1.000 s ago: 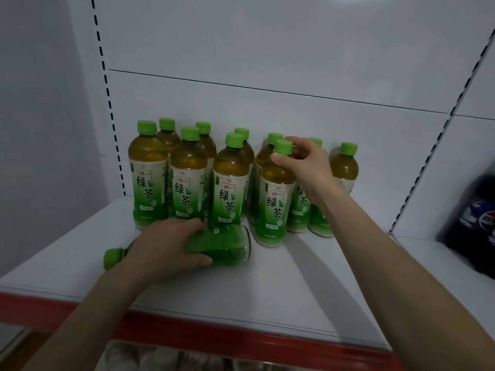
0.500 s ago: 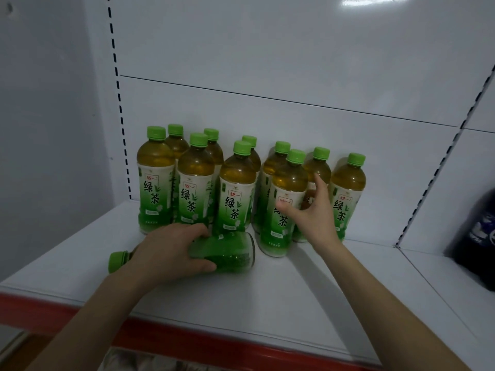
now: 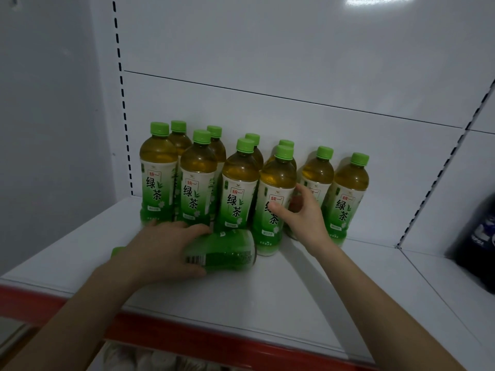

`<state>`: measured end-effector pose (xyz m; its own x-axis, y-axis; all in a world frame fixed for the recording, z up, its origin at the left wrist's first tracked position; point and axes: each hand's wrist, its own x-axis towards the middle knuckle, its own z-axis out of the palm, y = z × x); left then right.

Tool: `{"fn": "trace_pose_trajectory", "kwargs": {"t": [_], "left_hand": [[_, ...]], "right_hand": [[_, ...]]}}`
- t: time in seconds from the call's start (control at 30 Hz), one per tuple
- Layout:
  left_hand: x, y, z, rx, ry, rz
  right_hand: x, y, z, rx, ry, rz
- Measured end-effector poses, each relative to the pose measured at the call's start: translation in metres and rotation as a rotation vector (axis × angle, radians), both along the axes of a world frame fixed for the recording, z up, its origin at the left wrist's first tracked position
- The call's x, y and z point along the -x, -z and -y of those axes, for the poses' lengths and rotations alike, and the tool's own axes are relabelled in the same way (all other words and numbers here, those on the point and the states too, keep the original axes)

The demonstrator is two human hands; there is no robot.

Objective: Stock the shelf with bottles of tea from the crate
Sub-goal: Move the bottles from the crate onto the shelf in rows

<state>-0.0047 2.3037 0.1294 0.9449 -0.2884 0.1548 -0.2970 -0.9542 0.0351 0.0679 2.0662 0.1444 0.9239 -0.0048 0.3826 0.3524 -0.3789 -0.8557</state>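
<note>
Several green tea bottles [image 3: 198,178] with green caps stand in two rows at the back left of the white shelf [image 3: 267,298]. One more tea bottle [image 3: 227,253] lies on its side in front of them, cap pointing left. My left hand [image 3: 163,250] is clasped over the middle of this lying bottle. My right hand [image 3: 305,218] is spread beside the rightmost front-row bottle [image 3: 276,178]; the thumb touches its label and the fingers reach past its right side. The crate is out of view.
A dark cola bottle [image 3: 479,236] stands on the neighbouring shelf section at the right. The shelf has a red front edge [image 3: 187,336]. A slotted upright [image 3: 439,183] divides the two sections. Pale blurred items [image 3: 150,360] show below the shelf.
My right hand let go of the front bottle's cap and dropped to the side of its body. The left hand stayed on the lying bottle. The camera moved closer.
</note>
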Motion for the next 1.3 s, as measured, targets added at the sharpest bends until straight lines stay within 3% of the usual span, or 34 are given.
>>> {"fn": "trace_pose_trajectory", "kwargs": {"t": [0.13, 0.27, 0.33, 0.47, 0.57, 0.63, 0.73, 0.9, 0.93, 1.0, 1.07, 1.17, 1.3], "left_hand": [[0.003, 0.008, -0.009, 0.044, -0.005, 0.043], [0.003, 0.022, -0.009, 0.127, 0.095, 0.248], [0.004, 0.021, -0.002, 0.108, 0.14, 0.33], [0.005, 0.005, 0.028, 0.101, 0.26, 0.437], [0.0, -0.005, 0.05, 0.095, 0.341, 0.496], [-0.006, -0.009, 0.061, 0.066, 0.354, 0.559], [-0.012, -0.017, 0.072, 0.179, 0.298, 0.641], [-0.004, -0.01, 0.083, 0.862, 0.25, 0.812], [-0.001, -0.01, 0.087, 1.032, 0.244, 0.721], [0.006, -0.019, 0.103, 1.404, 0.295, 0.315], [0.002, -0.023, 0.116, 1.561, 0.432, -0.011], [-0.005, -0.026, 0.123, 1.629, 0.521, -0.145], [-0.006, -0.026, 0.125, 1.664, 0.557, -0.167]], "right_hand": [[0.012, 0.003, 0.006, 0.014, -0.054, -0.101], [0.036, 0.004, 0.019, -0.036, -0.009, -0.085], [0.047, 0.0, 0.026, 0.016, -0.094, -0.088], [0.065, -0.012, 0.03, 0.463, -0.354, -0.11], [0.069, -0.013, 0.034, 0.706, -0.307, 0.063], [0.073, -0.014, 0.042, 0.625, -0.219, 0.144], [0.078, -0.01, 0.06, 0.368, -0.119, 0.051], [0.086, -0.002, 0.087, -0.139, -0.136, -0.124], [0.087, 0.0, 0.089, -0.187, -0.162, -0.141], [0.088, 0.006, 0.092, -0.218, -0.217, -0.189], [0.088, 0.014, 0.092, -0.265, -0.275, -0.241], [0.09, 0.02, 0.091, -0.32, -0.35, -0.274], [0.095, 0.018, 0.09, -0.277, -0.293, -0.185]]}}
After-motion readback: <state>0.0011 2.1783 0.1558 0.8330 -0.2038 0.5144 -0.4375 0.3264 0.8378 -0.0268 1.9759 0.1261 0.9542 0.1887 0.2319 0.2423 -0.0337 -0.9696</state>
